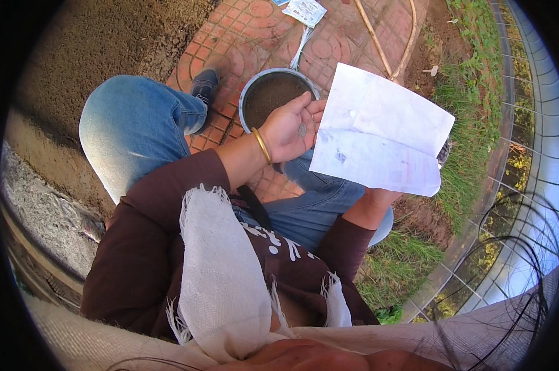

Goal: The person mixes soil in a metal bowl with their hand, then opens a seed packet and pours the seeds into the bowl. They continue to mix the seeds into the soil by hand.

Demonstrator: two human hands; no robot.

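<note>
My left hand (287, 133), with a gold bangle on its wrist, is turned palm up and cupped over a round basin (245, 123) of dark soil. A small patch of grey grains (302, 130) lies in that palm; they are too fine to name surely. The fingertips reach the left edge of a creased white sheet of paper (384, 127), which hides part of them. My right hand (380, 196) comes up under the paper's lower edge and supports it. Only its wrist side shows, and the fingers are behind the sheet.
A white packet (305, 11) and a bundle of white strips (302, 46) lie beyond the basin on red paving (199, 55). Two wooden sticks (381, 46) lie at the far right. Bare soil (106, 43) is left; grass (458, 105) and a wire fence (520, 123) are right.
</note>
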